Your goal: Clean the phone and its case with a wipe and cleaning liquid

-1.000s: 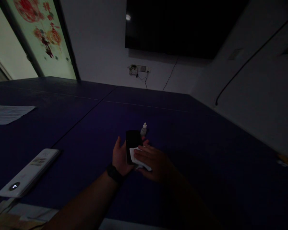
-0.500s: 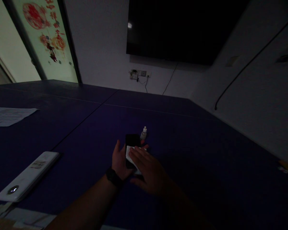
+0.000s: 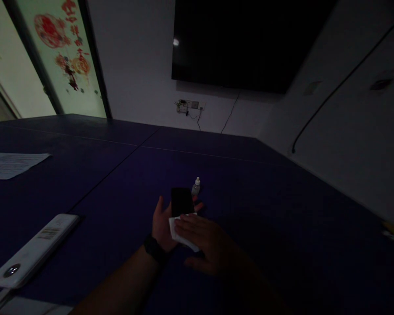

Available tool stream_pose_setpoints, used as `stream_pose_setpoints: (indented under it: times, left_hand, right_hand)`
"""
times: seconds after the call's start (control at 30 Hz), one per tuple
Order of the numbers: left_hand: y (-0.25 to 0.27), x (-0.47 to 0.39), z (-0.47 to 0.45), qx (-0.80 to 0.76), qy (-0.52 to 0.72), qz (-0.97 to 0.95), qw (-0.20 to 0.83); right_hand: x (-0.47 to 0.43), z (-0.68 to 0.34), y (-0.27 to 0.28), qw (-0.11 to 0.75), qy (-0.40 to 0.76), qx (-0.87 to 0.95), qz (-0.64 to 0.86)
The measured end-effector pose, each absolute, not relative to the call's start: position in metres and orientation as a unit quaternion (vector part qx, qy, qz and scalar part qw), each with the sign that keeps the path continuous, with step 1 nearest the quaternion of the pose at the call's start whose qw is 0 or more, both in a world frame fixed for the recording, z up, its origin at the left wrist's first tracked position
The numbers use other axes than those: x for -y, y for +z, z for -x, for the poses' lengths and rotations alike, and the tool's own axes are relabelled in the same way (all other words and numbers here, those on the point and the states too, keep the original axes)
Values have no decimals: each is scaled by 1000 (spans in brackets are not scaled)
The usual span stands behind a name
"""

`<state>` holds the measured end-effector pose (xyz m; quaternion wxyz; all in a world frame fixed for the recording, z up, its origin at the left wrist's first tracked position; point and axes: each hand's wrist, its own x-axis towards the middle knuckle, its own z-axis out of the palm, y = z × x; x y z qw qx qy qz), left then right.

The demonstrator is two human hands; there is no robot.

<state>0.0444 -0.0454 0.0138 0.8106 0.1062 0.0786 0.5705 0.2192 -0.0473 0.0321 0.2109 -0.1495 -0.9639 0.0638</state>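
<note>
A black smartphone (image 3: 181, 202) lies screen up across the palm of my left hand (image 3: 162, 225), whose thumb stands off to one side while fingertips show past the phone's far edge. My right hand (image 3: 203, 238) presses a folded white tissue (image 3: 181, 233) with flat fingers over the near end of the screen. That lower end is hidden under the tissue. Just beyond the phone, a small clear dropper bottle (image 3: 196, 187) with a white cap stands upright on the dark blue table (image 3: 124, 188).
On the left lies a white power bank (image 3: 36, 249) with a cable at its near end. Printed sheets (image 3: 16, 164) rest farther back. A large dark television (image 3: 246, 43) hangs on the wall, above sockets (image 3: 188, 106) with cords. The light is dim.
My right hand has drawn the tissue down the screen toward me, uncovering more of the phone's upper part. My left hand keeps holding the phone in nearly the same place.
</note>
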Motion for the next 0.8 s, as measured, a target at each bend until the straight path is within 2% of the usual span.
stream_pose_setpoints:
  times: [0.1, 0.23, 0.33, 0.4, 0.5, 0.57, 0.67, 0.8]
  left_hand:
    - [14, 46, -44, -78, 569, -112, 811]
    - [14, 46, -43, -75, 556, -117, 819]
    - [15, 46, -44, -79, 566, -122, 811]
    - [18, 47, -46, -82, 572, -121, 807]
    - [22, 51, -50, -78, 556, -122, 819]
    - [23, 55, -53, -73, 534, -125, 833]
    - [21, 59, -61, -63, 507, -128, 850]
    - [15, 58, -69, -48, 499, -136, 854]
  right_hand:
    - [45, -220, 30, 229, 33, 953, 195]
    - [45, -216, 25, 249, 25, 961, 120]
    - [41, -223, 22, 298, 37, 947, 114]
    - [36, -231, 21, 367, 73, 910, 175]
    - [29, -241, 21, 504, 140, 774, 358]
    - [27, -241, 20, 558, 140, 681, 453]
    - [27, -232, 17, 549, 86, 696, 454]
    - [30, -214, 12, 431, -3, 835, 341]
